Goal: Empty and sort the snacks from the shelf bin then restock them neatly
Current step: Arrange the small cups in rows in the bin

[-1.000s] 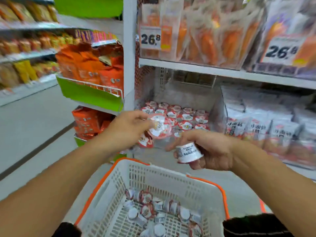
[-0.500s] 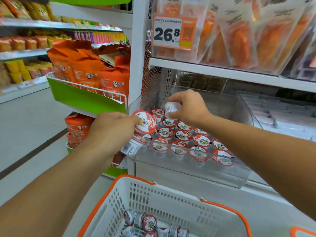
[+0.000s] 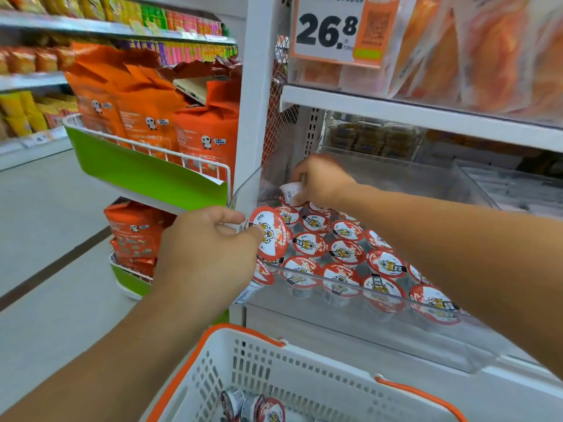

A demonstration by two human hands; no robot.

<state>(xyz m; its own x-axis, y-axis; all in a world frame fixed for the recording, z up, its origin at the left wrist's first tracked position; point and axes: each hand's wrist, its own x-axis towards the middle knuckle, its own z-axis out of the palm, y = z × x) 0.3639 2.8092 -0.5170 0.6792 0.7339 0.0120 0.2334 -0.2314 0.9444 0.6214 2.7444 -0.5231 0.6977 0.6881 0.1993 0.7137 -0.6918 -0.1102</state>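
While the left hand (image 3: pixel 210 254) grips one snack cup (image 3: pixel 269 233) at the front left corner of the clear shelf bin (image 3: pixel 396 324), that cup lies tipped on its side, its red-and-white foil lid facing right toward the bin and its axis running roughly level, left to right. Over at the back left of the bin, the right hand (image 3: pixel 323 182) pinches a second cup (image 3: pixel 292 191), white base turned toward the camera and to the left, lid end hidden under the fingers, just above the rear row. Rows of cups (image 3: pixel 347 252) stand upright in the bin, lids up. Compared with half a second ago, the right hand has gone deeper and lower toward the back corner, and the left hand's cup has come up closer to the bin's edge. Below, the white basket (image 3: pixel 304 360) with orange handles holds a few loose cups (image 3: pixel 259 406) lying on their sides.
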